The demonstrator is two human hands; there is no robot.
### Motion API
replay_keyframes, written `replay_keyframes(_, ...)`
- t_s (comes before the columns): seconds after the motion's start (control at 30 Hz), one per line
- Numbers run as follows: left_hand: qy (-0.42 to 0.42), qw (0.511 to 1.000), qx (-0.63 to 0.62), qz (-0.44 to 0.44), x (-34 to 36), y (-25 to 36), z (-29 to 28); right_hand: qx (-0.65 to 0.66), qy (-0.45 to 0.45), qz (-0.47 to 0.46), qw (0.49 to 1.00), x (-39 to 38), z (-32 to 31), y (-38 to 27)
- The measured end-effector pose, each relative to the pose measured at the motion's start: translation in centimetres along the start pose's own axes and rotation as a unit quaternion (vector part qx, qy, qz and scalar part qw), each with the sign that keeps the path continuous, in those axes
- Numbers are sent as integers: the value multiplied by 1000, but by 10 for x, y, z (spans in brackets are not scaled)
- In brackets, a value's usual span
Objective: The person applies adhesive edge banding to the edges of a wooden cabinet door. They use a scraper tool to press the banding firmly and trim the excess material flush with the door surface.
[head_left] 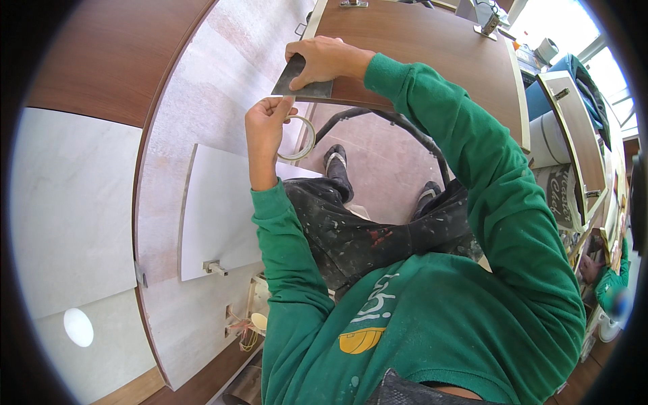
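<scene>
Along the near left edge of a brown wood-grain panel, my right hand grips a dark grey flat blade, like a scraper plate. The blade lies flat at the panel's corner, with my thumb on its face. Just below it, my left hand pinches the end of a tape strip between thumb and fingers. A pale roll of tape hangs beside that hand. The two hands are close together, and the strip's far end is hard to make out.
A white door panel with a hinge stands at left, near loose wires. A curved black tube runs under the wood panel. Several cabinet doors and a white bucket stand at right. A person in green shows at the far right.
</scene>
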State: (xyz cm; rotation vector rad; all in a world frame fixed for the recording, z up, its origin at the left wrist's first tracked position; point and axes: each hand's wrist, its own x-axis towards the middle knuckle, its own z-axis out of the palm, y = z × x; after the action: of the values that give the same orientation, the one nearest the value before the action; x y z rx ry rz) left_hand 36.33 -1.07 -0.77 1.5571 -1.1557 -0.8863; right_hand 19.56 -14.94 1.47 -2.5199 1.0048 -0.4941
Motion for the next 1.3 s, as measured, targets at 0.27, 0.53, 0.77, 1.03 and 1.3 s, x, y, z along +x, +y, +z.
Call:
replay_keyframes(0.27, -3, 1000, 15, -12, 2, 0, -2, -9, -4, 4, 1000, -2, -2, -2)
replay_keyframes(0.53, 9, 998, 63, 1, 9, 0, -5, -8, -4, 8, 1000, -3, -3, -3)
replay_keyframes(0.77, 20, 980, 195, 32, 9, 16, -2, -3, -10, 18, 1000, -3, -4, -5)
replay_keyframes(1.03, 66, 880, 452, 131, -1, 37, 13, 1, -19, 32, 999, -1, -3, -8)
replay_keyframes(1.3, -9, 956, 283, 80, 7, 21, -8, -7, -21, 38, 999, -2, -3, -8)
